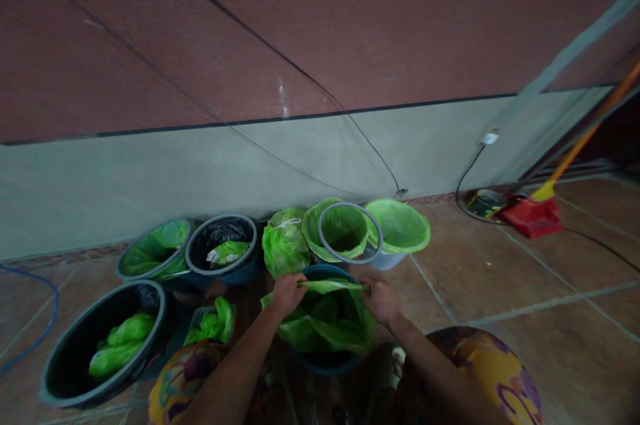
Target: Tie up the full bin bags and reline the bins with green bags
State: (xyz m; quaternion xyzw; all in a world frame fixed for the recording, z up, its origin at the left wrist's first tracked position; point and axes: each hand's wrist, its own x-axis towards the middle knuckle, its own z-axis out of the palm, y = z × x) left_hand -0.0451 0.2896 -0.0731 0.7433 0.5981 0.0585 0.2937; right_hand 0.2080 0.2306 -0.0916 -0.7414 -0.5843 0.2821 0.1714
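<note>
Liner (325, 338) drawn straight across blue bin (327, 365)

Left hand (289, 295) and right hand (383, 301): fingers closed on opposite ends of the liner's far edge. Edge runs side to side between them, above the bin's far rim; both hands about equally near. Rest of the green liner sags toward the wearer, partly within the bin; how deep, cannot tell.

Containers, along the wall (260, 165), left to right: green-lined bin (121, 268); black-lined bin (191, 261) with green bundle, some white showing; tied green sack (285, 248); second green-lined bin (309, 221); pale bin (393, 261), also green-lined. Grey ring (322, 241) overlaps these last two; what supports it, unclear. Nearer left: black tub (53, 368) holding green bundle; beside it, small container (193, 328) with crumpled green plastic.
</note>
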